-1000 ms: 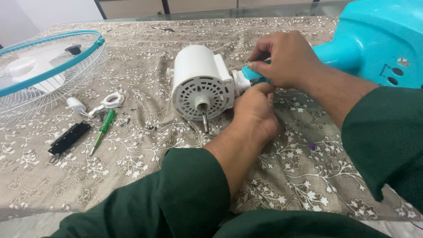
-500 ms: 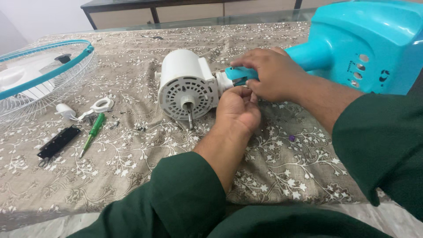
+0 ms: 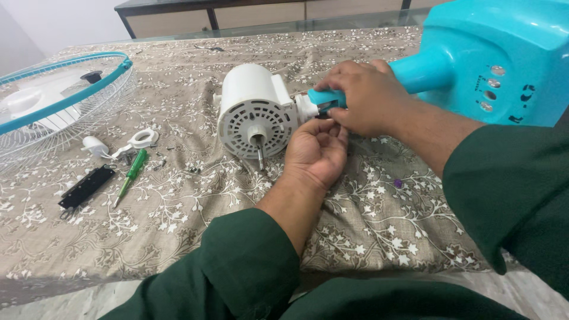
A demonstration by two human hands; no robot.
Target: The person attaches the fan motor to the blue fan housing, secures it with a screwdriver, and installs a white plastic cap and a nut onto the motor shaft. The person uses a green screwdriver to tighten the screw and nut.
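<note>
We see no packages, signs or screens. The only label-like marks sit on the turquoise fan base (image 3: pixel 504 53) at the top right: a short column of small dark print beside the round white buttons (image 3: pixel 492 89), plus a small dark marking further right, possibly a logo, too small to make out.

You work at a table spread with a beige floral cloth (image 3: pixel 385 237); beyond it stands a dark-framed wooden cabinet (image 3: pixel 261 12) against a pale wall (image 3: pixel 65 21).
</note>
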